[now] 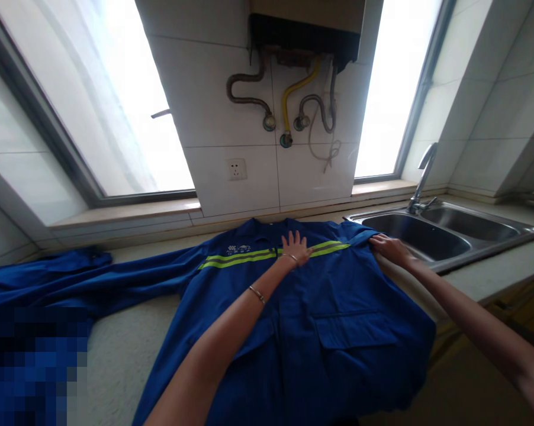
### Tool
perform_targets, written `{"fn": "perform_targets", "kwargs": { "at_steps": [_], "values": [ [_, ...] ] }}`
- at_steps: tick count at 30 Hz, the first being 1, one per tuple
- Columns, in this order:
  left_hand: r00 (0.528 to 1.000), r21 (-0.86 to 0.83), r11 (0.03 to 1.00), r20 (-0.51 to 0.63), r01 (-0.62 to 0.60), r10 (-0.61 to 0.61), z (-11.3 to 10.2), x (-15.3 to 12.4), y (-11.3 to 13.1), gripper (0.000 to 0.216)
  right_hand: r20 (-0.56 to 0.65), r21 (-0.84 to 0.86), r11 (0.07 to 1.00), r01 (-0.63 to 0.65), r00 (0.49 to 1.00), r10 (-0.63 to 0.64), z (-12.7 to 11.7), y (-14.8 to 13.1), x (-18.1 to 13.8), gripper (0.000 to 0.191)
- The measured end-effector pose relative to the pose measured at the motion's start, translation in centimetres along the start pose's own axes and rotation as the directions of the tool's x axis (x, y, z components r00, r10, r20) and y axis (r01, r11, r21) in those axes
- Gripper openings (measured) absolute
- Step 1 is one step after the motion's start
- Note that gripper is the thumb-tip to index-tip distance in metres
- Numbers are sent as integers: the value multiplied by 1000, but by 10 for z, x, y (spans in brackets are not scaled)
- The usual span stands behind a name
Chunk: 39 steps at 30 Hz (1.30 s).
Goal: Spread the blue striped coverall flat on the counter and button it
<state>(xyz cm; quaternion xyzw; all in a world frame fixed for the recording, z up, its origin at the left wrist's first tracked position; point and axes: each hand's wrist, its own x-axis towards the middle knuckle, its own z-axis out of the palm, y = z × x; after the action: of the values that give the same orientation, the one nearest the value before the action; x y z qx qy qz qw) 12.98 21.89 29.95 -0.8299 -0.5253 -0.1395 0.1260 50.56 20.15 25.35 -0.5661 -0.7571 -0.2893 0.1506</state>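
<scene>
The blue work jacket (293,319) lies spread on the countertop (125,349) beside the sink (449,236). The left hand (296,248) rests flat, fingers spread, on its reflective stripe (240,258); the right hand (389,248) grips its shoulder edge.

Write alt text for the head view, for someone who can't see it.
A person's left hand lies flat on the chest of a blue work jacket spread on a counter, while the right hand grips its shoulder edge beside a steel sink. Behind are a tiled wall with pipes and two bright windows.
</scene>
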Motion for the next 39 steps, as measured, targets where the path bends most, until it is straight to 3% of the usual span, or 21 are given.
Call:
{"fn": "perform_targets", "kwargs": {
  "at_steps": [4,8,15,19,22,27,30,32,34,37,39],
  "values": [
    [960,40,974,168,221,-224,16,12,-87,65,-12,-58,998,23,1000,-24,0,-13,11,21],
    [956,38,970,168,239,-242,35,7,-122,61,-2,-84,996,38,999,-38,-1,-16,9,18],
    [959,19,972,158,236,-236,36,7,-118,61,39,-32,982,186,982,-184,-8,-12,-26,17],
    [958,26,971,158,237,-238,36,7,-120,61,98,137,988,68,992,-82,-12,-7,-25,18],
    [960,27,972,147,235,-237,39,7,-121,60,144,197,980,36,987,-66,-15,-4,-14,35],
    [964,34,972,127,231,-233,39,6,-122,60,174,-61,994,95,981,-84,-10,-6,-10,28],
    [963,40,973,141,228,-231,36,5,-123,58,111,-151,987,58,993,-41,-4,-9,-10,27],
    [961,34,974,158,224,-227,33,4,-124,57,98,-136,991,-17,995,31,-6,-10,-2,28],
    [959,32,974,167,225,-227,30,2,-123,56,215,-65,994,-90,971,102,-12,-10,15,26],
    [967,33,973,106,229,-232,26,-3,-119,59,392,43,992,-116,915,90,-27,-16,44,18],
    [985,53,983,-4,174,-174,23,-8,-113,59,328,104,992,-73,944,35,-35,-32,56,23]
  ]
}}
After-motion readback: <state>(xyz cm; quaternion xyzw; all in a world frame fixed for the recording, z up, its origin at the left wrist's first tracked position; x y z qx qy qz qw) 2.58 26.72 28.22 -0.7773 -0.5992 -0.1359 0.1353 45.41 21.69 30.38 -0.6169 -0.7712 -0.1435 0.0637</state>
